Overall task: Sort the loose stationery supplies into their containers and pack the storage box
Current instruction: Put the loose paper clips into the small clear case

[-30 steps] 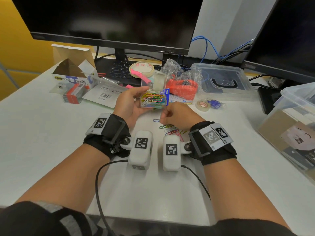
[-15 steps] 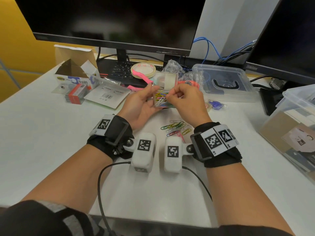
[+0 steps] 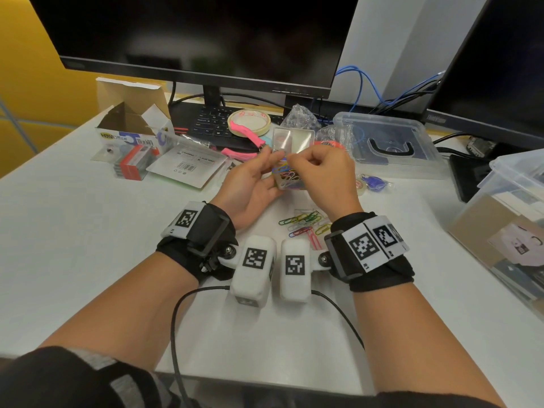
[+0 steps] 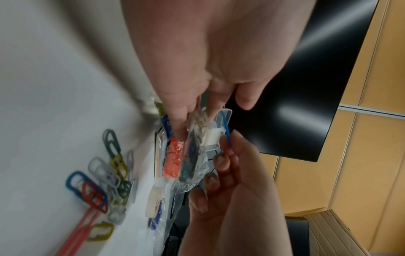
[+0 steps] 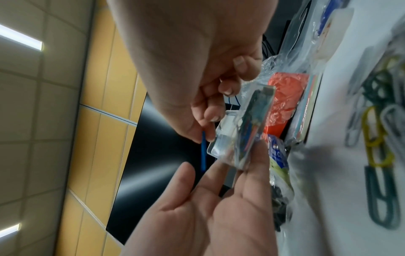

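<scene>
- We hold the little clear box [image 3: 290,175] up off the table [image 3: 73,231] in our left hand [image 3: 250,184]; the fingers [image 5: 245,166] and thumb curl round its sides.
- The box has many colored paper clips in it, and its clear lid [image 3: 293,139] stands open at the back.
- Our right hand [image 3: 322,175] is just above the open box. Its thumb and first finger pinch a blue paper clip [image 5: 203,150], and the other fingers are curled in.
- In the blurry wrist views we think the blue clip is right at the box's opening, but we cannot tell if it touches the clips inside.
- A small pile of loose paper clips [image 3: 306,226] lies on the table under our right wrist, near the middle.
- A clear storage box [image 3: 391,142] with a black handle sits toward the far edge, to the right of our hands.
- Another clear bin [image 3: 512,225] stands at the right edge of the table.
- A roll of tape [image 3: 248,122] and an open cardboard box [image 3: 132,125] sit near the far edge, on the left side.
</scene>
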`<control>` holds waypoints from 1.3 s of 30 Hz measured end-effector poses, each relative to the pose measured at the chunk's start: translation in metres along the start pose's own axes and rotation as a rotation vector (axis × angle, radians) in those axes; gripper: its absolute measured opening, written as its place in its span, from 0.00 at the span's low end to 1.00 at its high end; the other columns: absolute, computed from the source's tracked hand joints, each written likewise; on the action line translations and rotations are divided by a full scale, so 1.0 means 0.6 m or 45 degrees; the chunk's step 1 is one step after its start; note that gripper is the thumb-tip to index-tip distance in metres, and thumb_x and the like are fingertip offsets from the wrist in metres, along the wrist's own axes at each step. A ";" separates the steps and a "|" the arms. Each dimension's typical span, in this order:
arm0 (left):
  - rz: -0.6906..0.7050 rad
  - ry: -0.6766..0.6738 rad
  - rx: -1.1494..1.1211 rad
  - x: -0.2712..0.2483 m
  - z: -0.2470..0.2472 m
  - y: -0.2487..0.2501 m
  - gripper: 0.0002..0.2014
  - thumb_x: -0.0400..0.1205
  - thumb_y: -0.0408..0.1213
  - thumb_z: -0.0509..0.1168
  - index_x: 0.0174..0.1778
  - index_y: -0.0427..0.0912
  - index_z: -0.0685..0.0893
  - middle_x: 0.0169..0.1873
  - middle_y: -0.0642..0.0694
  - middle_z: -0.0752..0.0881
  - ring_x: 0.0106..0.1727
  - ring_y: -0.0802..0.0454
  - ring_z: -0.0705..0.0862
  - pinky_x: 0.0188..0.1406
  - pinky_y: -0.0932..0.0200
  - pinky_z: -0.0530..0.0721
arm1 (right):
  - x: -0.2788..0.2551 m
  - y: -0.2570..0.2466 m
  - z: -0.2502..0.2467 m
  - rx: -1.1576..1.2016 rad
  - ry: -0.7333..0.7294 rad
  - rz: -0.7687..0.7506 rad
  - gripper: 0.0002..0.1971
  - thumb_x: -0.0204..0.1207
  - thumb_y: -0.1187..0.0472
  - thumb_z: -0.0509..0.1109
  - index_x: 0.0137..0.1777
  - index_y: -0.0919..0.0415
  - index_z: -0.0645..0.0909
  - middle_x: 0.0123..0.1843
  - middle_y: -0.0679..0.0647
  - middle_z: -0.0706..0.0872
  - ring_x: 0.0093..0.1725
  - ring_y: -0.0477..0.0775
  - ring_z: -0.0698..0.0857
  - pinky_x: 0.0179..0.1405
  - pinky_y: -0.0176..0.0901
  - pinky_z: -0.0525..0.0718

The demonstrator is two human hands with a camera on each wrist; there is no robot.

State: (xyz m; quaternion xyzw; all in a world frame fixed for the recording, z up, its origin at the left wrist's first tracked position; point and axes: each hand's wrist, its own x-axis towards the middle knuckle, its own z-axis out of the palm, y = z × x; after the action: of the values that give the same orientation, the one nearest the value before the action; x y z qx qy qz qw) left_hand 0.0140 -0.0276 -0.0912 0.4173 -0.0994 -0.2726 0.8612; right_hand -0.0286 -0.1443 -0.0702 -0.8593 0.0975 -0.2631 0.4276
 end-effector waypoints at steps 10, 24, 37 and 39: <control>0.000 0.012 0.092 0.000 -0.007 -0.001 0.19 0.83 0.18 0.50 0.71 0.25 0.70 0.64 0.29 0.80 0.59 0.39 0.83 0.61 0.50 0.83 | 0.002 0.016 -0.011 -0.047 0.002 0.034 0.12 0.76 0.55 0.69 0.37 0.63 0.85 0.26 0.44 0.78 0.29 0.41 0.74 0.34 0.40 0.73; 0.048 0.198 0.072 0.009 -0.020 0.014 0.20 0.83 0.21 0.52 0.73 0.27 0.70 0.67 0.27 0.77 0.65 0.35 0.80 0.58 0.49 0.83 | -0.019 0.000 -0.038 -0.523 -1.169 0.161 0.23 0.57 0.49 0.84 0.51 0.50 0.82 0.35 0.45 0.80 0.32 0.43 0.78 0.34 0.36 0.73; 0.057 0.215 0.084 0.007 -0.019 0.013 0.19 0.82 0.20 0.53 0.70 0.26 0.72 0.63 0.28 0.79 0.60 0.36 0.82 0.61 0.45 0.82 | -0.006 0.035 -0.020 -0.489 -0.739 0.059 0.12 0.66 0.47 0.79 0.40 0.53 0.82 0.34 0.43 0.77 0.37 0.45 0.77 0.43 0.45 0.79; 0.061 0.213 0.083 0.006 -0.018 0.013 0.19 0.82 0.20 0.53 0.70 0.27 0.72 0.60 0.29 0.80 0.58 0.37 0.82 0.60 0.46 0.82 | -0.007 0.037 -0.018 -0.520 -0.813 0.082 0.16 0.61 0.44 0.81 0.40 0.50 0.81 0.35 0.43 0.77 0.36 0.45 0.78 0.44 0.46 0.80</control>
State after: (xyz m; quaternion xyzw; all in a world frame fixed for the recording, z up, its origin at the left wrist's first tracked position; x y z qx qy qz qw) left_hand 0.0241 -0.0185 -0.0924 0.4641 -0.0458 -0.2125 0.8587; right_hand -0.0366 -0.1634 -0.0838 -0.9621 0.0369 0.0566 0.2643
